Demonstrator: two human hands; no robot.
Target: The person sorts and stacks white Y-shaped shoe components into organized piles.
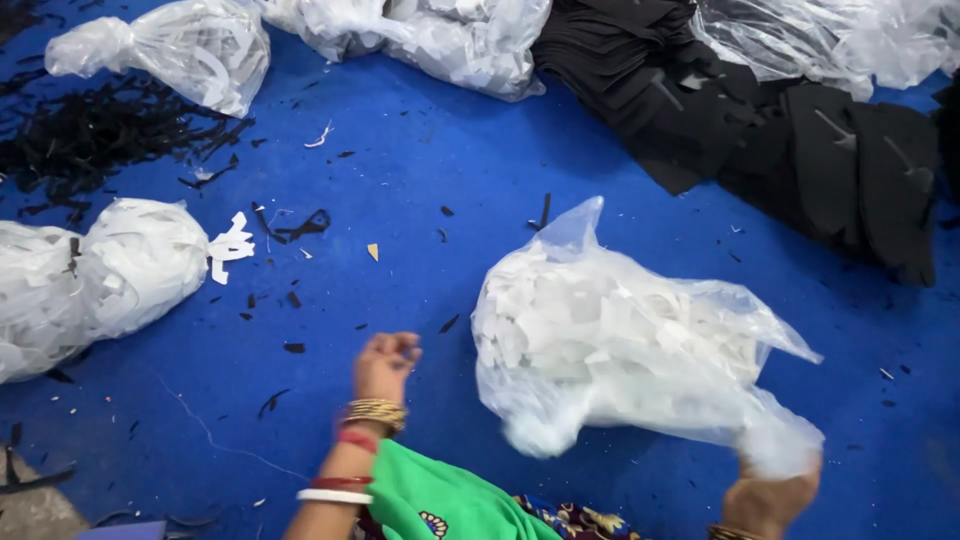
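A clear plastic bag [610, 335] stuffed with white cut pieces lies on the blue floor covering [420, 160] in front of me. My right hand [765, 495] grips the bag's lower right corner at the bottom edge of the view, and that corner is blurred. My left hand [385, 365] hovers over the blue surface just left of the bag, fingers curled, with nothing in it. Bangles and a green sleeve [445, 500] show at my left wrist.
More tied bags of white pieces lie at the left [100, 270], top left [190, 45] and top middle [440, 35]. A stack of black cut pieces [800, 140] lies at top right. Black scraps [90, 130] are heaped at upper left; small bits dot the surface.
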